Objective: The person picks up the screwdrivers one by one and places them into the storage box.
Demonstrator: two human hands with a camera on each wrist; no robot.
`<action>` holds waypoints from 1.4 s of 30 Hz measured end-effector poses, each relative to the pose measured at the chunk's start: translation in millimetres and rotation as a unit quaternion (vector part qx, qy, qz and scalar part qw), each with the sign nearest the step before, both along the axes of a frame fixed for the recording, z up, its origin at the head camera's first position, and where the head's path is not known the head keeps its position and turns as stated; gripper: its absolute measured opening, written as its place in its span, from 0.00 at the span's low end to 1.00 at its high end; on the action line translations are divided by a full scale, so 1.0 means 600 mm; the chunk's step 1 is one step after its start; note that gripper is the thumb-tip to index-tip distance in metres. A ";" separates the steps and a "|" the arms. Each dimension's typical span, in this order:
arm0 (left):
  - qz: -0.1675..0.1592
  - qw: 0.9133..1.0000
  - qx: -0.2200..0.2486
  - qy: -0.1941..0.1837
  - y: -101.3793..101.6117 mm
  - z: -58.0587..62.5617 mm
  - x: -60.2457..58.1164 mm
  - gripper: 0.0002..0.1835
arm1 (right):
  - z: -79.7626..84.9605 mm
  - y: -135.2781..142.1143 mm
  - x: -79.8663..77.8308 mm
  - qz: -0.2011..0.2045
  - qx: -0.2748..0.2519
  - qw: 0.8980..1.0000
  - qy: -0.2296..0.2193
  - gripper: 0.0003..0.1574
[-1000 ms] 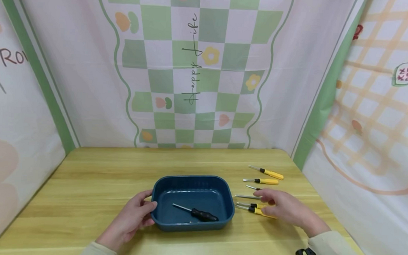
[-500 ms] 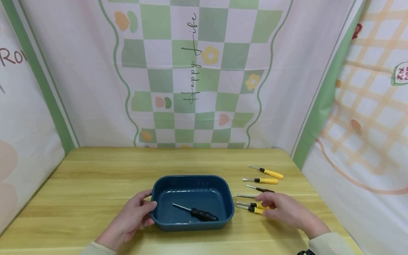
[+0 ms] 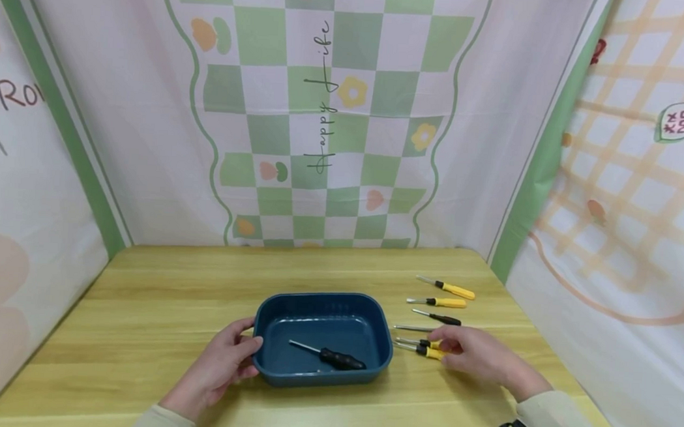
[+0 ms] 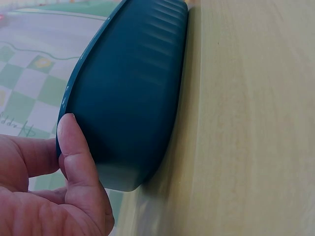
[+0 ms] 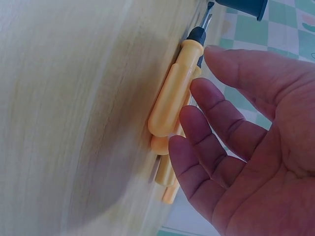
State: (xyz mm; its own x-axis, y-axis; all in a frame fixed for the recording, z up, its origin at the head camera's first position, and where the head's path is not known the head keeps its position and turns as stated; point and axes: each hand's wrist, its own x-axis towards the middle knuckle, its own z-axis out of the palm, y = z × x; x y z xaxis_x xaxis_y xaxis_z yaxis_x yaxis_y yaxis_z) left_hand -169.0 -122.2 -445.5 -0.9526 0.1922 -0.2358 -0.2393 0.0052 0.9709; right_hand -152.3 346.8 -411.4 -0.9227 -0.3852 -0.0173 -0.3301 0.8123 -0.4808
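Reaching for yellow screwdriver [image 5: 173,96], apparently — your right hand [image 3: 476,355] loosely spread, left hand [image 3: 226,361] pinching tray [image 3: 319,333] — closing grip likely needed.

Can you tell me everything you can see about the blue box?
The blue box is dark blue, shiny and looks like plastic. It's a rounded rectangle, open at the top with no lid, with a rim all round and a row of ridges on its outer wall. It sits upright on the wooden-looking table. A left hand grips its left end, thumb at the rim. Inside lies one screwdriver with a black handle.
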 end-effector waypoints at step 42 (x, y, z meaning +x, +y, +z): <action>0.001 1.000 0.002 -0.003 -0.001 -0.002 0.000 0.28 | -0.025 -0.003 0.001 -0.007 0.047 0.999 0.003 0.22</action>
